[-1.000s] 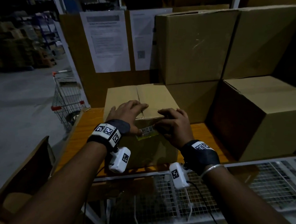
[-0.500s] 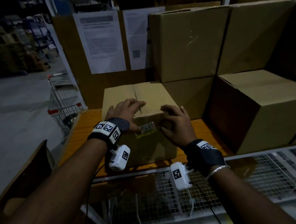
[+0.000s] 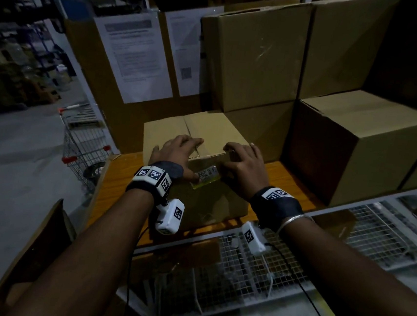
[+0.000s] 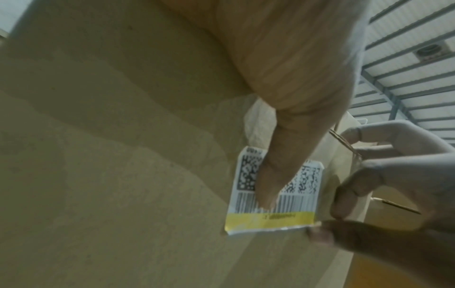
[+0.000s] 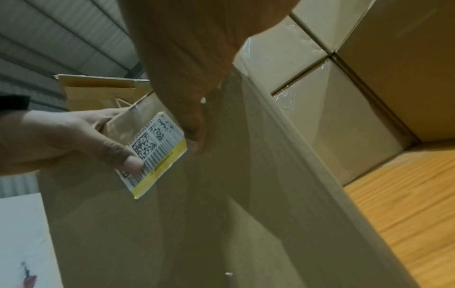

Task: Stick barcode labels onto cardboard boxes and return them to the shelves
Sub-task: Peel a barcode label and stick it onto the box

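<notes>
label (image 4: pixel 273 196): thin, limp paper, press flat | box (image 3: pixel 198 202): stiff, likely light, grip sides | left hand (image 3: pixel 177 154): thumb pressing label | right hand (image 3: pixel 245 165): fingers spread on box, thumb at label edge

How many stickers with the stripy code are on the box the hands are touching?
1. The barcode label sits high on the near face of the cardboard box, under the left thumb. Other faces are hidden.
</notes>
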